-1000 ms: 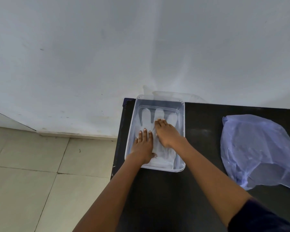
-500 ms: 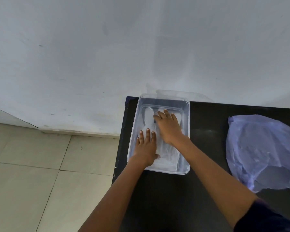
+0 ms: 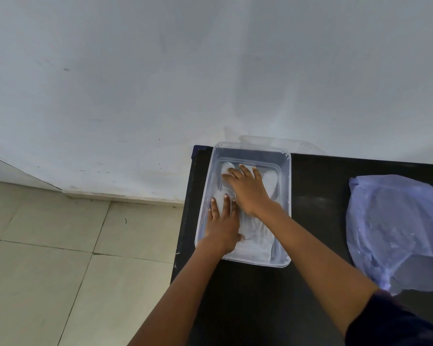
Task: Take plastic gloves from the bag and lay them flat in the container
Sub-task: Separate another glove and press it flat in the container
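Observation:
A clear rectangular plastic container (image 3: 286, 186) stands on the black table's far left corner. A thin translucent plastic glove (image 3: 259, 233) lies flat on its bottom, fingers pointing to the wall. My left hand (image 3: 223, 224) presses palm down on the glove's near left part, fingers spread. Palm down too, my right hand (image 3: 248, 189) rests further back on the glove's fingers. Neither hand grips anything. A crumpled pale blue plastic bag (image 3: 395, 228) lies on the table at the right.
The black table (image 3: 315, 208) stands against a white wall. Its left edge drops to a beige tiled floor (image 3: 60, 258). A clear lid (image 3: 270, 140) leans behind the container against the wall.
My right hand has slid away from me along the glove, toward its fingertips. The left hand has stayed pressed on the near part. The view has shifted slightly.

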